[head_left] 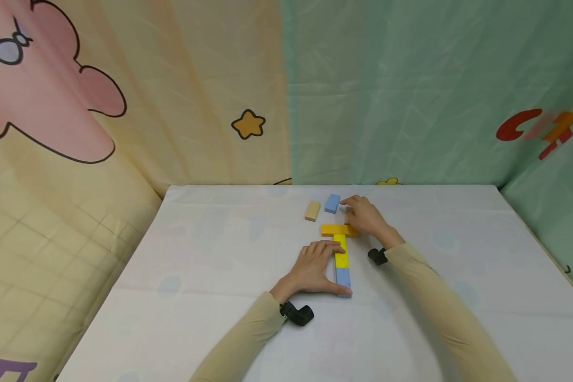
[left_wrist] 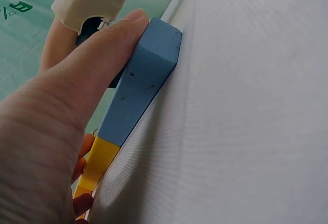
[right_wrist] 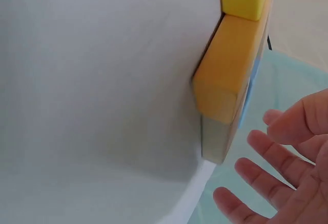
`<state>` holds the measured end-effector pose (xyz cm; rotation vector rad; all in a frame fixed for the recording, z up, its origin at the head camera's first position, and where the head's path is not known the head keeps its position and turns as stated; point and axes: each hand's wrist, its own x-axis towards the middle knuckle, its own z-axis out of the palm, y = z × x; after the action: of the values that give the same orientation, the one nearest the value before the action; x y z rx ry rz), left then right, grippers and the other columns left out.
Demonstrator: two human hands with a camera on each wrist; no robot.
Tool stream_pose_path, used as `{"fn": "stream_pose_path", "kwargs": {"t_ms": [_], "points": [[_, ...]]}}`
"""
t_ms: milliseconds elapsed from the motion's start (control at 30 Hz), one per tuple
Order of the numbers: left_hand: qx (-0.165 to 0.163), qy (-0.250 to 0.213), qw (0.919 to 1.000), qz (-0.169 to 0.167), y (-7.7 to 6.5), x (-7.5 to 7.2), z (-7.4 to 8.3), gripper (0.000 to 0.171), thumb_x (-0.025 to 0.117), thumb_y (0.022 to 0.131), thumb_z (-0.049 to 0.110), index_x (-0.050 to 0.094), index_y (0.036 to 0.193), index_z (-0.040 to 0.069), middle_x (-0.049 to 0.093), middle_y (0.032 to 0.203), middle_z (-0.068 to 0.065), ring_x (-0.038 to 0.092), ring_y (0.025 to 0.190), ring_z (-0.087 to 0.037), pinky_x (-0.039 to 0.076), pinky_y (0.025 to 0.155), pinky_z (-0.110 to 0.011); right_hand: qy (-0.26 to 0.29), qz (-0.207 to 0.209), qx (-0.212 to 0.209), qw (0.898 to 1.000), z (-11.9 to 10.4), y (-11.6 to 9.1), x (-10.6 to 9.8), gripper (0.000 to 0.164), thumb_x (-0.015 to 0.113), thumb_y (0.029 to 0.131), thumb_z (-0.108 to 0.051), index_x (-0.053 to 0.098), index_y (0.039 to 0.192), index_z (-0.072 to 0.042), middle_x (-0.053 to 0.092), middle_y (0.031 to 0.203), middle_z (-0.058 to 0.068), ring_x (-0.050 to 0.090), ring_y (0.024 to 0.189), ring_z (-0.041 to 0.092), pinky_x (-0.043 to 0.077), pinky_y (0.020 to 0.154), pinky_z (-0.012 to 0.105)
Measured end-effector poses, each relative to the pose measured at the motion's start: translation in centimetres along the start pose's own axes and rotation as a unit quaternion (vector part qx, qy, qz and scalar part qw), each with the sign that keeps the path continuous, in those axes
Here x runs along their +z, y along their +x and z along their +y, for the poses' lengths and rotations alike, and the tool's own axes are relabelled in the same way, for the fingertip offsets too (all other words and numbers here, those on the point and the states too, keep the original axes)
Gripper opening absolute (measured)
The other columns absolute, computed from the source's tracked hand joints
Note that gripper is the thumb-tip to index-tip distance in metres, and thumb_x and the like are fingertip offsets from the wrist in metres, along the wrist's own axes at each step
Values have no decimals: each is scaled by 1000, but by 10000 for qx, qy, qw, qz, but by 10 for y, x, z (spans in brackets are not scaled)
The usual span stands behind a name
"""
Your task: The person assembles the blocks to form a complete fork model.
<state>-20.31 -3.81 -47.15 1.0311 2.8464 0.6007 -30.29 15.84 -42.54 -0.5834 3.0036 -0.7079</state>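
Note:
A blue block [head_left: 343, 276] and a yellow section [head_left: 342, 260] lie end to end on the table, and an orange block [head_left: 331, 230] sits crosswise at the far end, forming a T. My left hand [head_left: 311, 269] spans this row from the left. Its thumb lies along the blue block's near end, plain in the left wrist view, and its fingertips rest on the yellow section. Beyond the orange block, my right hand [head_left: 365, 216] has loosely bent fingers with nothing between them. Its fingertips are right beside a far blue block [head_left: 332, 203].
A tan block [head_left: 312, 210] lies left of the far blue block. White patterned cloth covers the table [head_left: 210, 244]. Printed curtains [head_left: 410, 95] stand behind the back edge and along both sides. Each wrist carries a black camera [head_left: 298, 314].

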Motion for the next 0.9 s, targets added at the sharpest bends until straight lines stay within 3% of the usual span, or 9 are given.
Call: {"fn": "stream_pose_path", "kwargs": {"t_ms": [200,400,667,900], "points": [[16,49,10000,39,0,1,0,90,67,64,76,40,136,28,28,146,8,27,129,-14,28,97,-35,-477,-440,-19,9979,-10,11,5,45,48,92,-5,48,137,-2,44,138,22,38,125,43,32,96,61],[39,19,10000,35,0,1,0,91,67,64,76,40,136,28,29,145,8,27,128,-14,28,96,-34,-850,-869,51,9926,-13,15,8,44,46,92,-6,51,136,-6,42,142,19,33,129,42,29,97,62],[47,62,10000,26,2,0,-1,91,66,64,77,40,136,27,28,146,7,27,129,-15,28,96,-35,-759,-810,-23,9938,-9,10,0,41,45,91,-4,60,129,-8,48,139,13,35,129,40,27,98,63],[-9,18,10000,-51,2,0,-1,92,66,64,77,39,137,27,28,146,7,26,130,-14,27,98,-35,-959,-808,-81,9921,-11,9,0,39,48,93,-6,58,131,-8,47,139,18,36,129,40,26,99,63]]}}
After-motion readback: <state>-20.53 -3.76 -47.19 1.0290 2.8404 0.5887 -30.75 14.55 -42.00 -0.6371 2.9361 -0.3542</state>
